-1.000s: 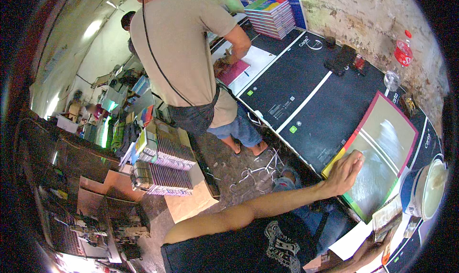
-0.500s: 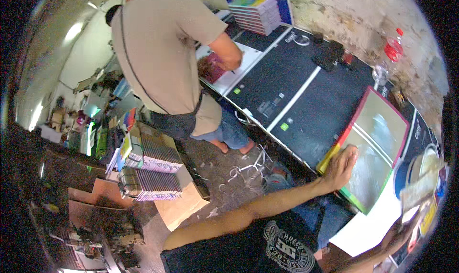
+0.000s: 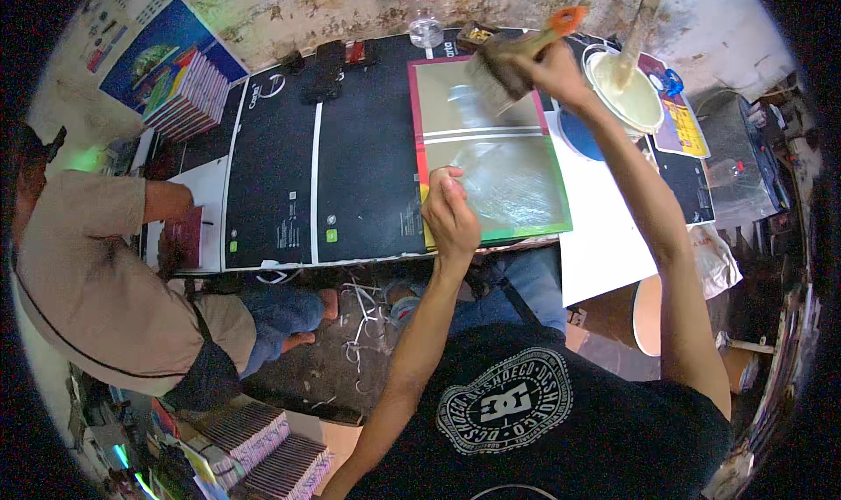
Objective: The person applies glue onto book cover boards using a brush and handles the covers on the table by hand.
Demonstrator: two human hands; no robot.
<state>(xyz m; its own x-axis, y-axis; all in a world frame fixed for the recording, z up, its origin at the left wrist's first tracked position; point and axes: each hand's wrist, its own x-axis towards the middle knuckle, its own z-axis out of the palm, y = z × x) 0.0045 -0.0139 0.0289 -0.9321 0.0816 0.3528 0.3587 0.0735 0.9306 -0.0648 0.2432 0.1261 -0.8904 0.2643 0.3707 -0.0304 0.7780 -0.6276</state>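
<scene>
A large hardback book cover (image 3: 517,180) lies inside up on the black table. Its grey boards have pink, yellow and green edges, with two white strips across the middle. A wet sheen shows on the nearer board. My left hand (image 3: 452,211) is closed with curled fingers at the cover's left edge, holding it against the table. In my right hand (image 3: 557,72) is a wide, flat glue brush (image 3: 504,75) with an orange handle end. Its bristles are over the farther board; whether they touch it is hard to tell.
Right of the cover stand a bucket of pale paste (image 3: 638,106) with a stick in it and white paper (image 3: 604,211). A plastic bottle (image 3: 427,31) is by the wall. At left, a co-worker (image 3: 88,272) bends over the table near stacked books (image 3: 188,97).
My view has swung right, bringing the paste bucket and my right hand with the brush over the cover into sight. My left hand stays at the cover's edge.
</scene>
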